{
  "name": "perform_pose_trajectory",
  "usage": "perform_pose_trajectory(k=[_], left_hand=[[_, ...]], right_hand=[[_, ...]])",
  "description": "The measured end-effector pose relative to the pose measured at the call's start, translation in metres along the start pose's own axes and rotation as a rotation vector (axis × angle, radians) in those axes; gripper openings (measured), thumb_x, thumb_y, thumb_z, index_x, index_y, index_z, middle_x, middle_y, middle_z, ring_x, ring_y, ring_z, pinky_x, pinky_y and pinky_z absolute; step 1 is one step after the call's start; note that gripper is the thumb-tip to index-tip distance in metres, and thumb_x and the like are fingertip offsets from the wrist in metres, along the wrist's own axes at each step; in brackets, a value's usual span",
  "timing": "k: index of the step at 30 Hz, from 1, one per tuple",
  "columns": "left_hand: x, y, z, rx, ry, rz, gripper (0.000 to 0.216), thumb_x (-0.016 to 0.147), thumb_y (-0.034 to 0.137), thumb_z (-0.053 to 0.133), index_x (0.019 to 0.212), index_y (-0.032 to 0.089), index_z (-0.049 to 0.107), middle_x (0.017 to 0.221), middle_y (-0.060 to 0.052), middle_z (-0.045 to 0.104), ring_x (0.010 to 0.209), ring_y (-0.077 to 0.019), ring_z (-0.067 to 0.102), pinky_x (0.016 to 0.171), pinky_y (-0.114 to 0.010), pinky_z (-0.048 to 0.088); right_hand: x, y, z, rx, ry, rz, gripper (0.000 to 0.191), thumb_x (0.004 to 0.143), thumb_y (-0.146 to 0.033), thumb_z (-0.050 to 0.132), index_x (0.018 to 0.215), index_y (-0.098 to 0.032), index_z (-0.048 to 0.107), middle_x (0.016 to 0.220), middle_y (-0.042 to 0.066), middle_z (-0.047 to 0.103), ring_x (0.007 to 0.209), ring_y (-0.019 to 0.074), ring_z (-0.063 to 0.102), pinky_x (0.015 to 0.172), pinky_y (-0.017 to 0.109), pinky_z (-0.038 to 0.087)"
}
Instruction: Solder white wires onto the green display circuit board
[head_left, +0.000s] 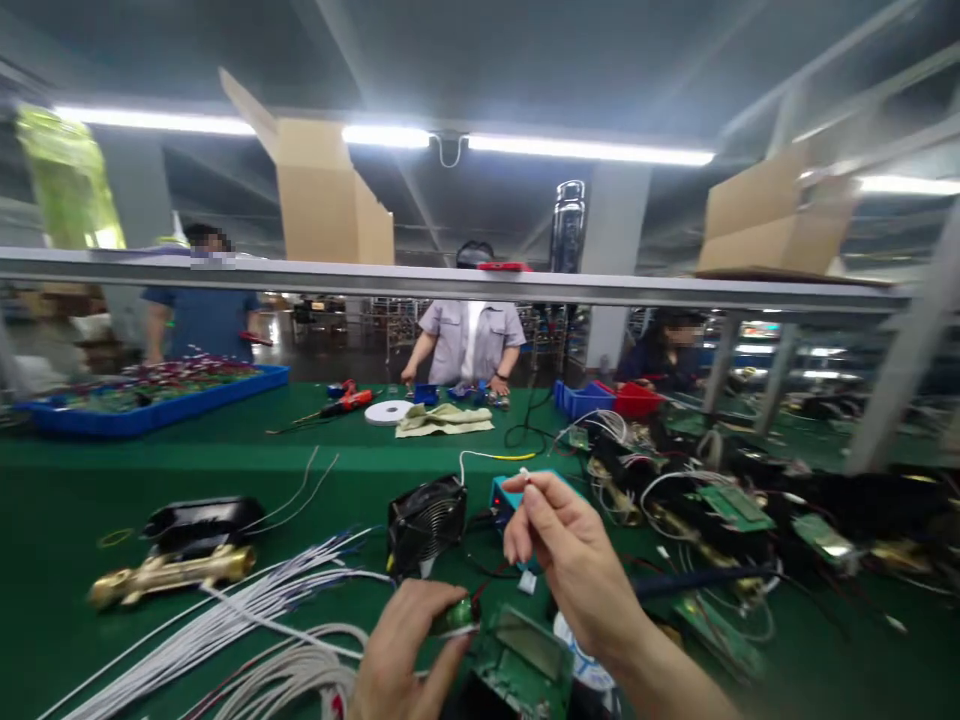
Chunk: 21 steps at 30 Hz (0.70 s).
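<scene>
My left hand (409, 650) is closed on a small green circuit board (456, 617) near the bottom middle. A thin red wire runs up from that board. To the right and higher, my right hand (570, 550) pinches a tiny white connector (525, 476) between thumb and forefinger. Below the hands lies a larger green circuit board (529, 650), with a white connector (527, 581) just above it. A black fan (427, 525) stands behind my left hand. Part of a blue box (501, 497) shows behind my right fingers.
White wires (247, 620) and a brass fitting (176, 575) lie left. Brass parts, cables and circuit boards (731, 507) crowd the right. A blue tray (157, 405), a red power tool (349, 398) and cloth (444, 420) sit farther back. A shelf rail (480, 283) crosses overhead; people work beyond.
</scene>
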<state>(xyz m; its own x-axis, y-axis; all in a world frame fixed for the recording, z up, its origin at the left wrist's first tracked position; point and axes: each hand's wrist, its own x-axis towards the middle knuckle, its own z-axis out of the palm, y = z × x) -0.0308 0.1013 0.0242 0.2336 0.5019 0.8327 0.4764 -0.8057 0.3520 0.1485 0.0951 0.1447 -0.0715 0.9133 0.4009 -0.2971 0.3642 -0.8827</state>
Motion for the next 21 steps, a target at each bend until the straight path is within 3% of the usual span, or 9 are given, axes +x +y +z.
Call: perform_pose_trajectory(k=[5, 11, 13, 16, 19, 21], left_hand=[[-0.007, -0.013, 0.004, 0.092, 0.01, 0.058, 0.036, 0.088, 0.027, 0.065, 0.123, 0.026, 0.058, 0.112, -0.006, 0.073, 0.102, -0.0214, 0.071, 0.088, -0.027, 0.06], [-0.012, -0.023, 0.003, 0.093, 0.085, -0.032, 0.025, 0.09, 0.03, 0.062, 0.115, 0.027, 0.064, 0.107, -0.004, 0.074, 0.097, -0.021, 0.072, 0.088, -0.029, 0.061], [-0.005, -0.012, 0.0, 0.056, 0.104, -0.123, 0.02, 0.091, 0.032, 0.06, 0.11, 0.027, 0.066, 0.104, -0.003, 0.074, 0.092, -0.0199, 0.072, 0.084, -0.028, 0.061], [0.017, 0.022, -0.006, -0.028, 0.044, -0.235, 0.021, 0.091, 0.036, 0.06, 0.109, 0.028, 0.067, 0.103, -0.001, 0.072, 0.089, -0.018, 0.071, 0.079, -0.025, 0.06], [0.047, 0.061, -0.008, -0.127, 0.041, -0.248, 0.024, 0.09, 0.037, 0.062, 0.111, 0.028, 0.07, 0.1, 0.0, 0.072, 0.088, -0.0177, 0.07, 0.078, -0.024, 0.059], [0.064, 0.079, -0.004, -0.223, 0.057, -0.251, 0.024, 0.089, 0.036, 0.064, 0.109, 0.027, 0.072, 0.094, 0.0, 0.072, 0.085, -0.0171, 0.069, 0.074, -0.023, 0.058]], right_hand=[[-0.006, -0.007, -0.009, -0.182, 0.047, -0.18, 0.037, 0.092, -0.052, 0.058, 0.099, -0.018, 0.067, 0.053, -0.005, 0.051, 0.052, 0.0112, 0.046, 0.057, 0.026, 0.037], [-0.018, -0.026, -0.031, -0.444, 0.129, -0.398, 0.029, 0.096, -0.042, 0.055, 0.102, -0.02, 0.073, 0.059, -0.004, 0.05, 0.052, 0.01, 0.043, 0.05, 0.024, 0.037], [-0.025, -0.029, -0.041, -0.552, 0.136, -0.459, 0.026, 0.097, -0.036, 0.054, 0.104, -0.022, 0.074, 0.062, -0.002, 0.054, 0.054, 0.0105, 0.046, 0.052, 0.024, 0.04], [-0.038, -0.03, -0.054, -0.729, 0.075, -0.469, 0.026, 0.099, -0.031, 0.051, 0.11, -0.023, 0.074, 0.073, 0.001, 0.065, 0.058, 0.0125, 0.053, 0.056, 0.026, 0.047], [-0.048, -0.027, -0.063, -0.93, -0.008, -0.515, 0.03, 0.101, -0.027, 0.045, 0.117, -0.021, 0.07, 0.087, 0.006, 0.072, 0.072, 0.0165, 0.064, 0.065, 0.029, 0.053], [-0.052, -0.026, -0.066, -1.065, -0.045, -0.567, 0.033, 0.102, -0.023, 0.041, 0.12, -0.019, 0.069, 0.084, 0.007, 0.071, 0.073, 0.0168, 0.065, 0.064, 0.028, 0.052]])
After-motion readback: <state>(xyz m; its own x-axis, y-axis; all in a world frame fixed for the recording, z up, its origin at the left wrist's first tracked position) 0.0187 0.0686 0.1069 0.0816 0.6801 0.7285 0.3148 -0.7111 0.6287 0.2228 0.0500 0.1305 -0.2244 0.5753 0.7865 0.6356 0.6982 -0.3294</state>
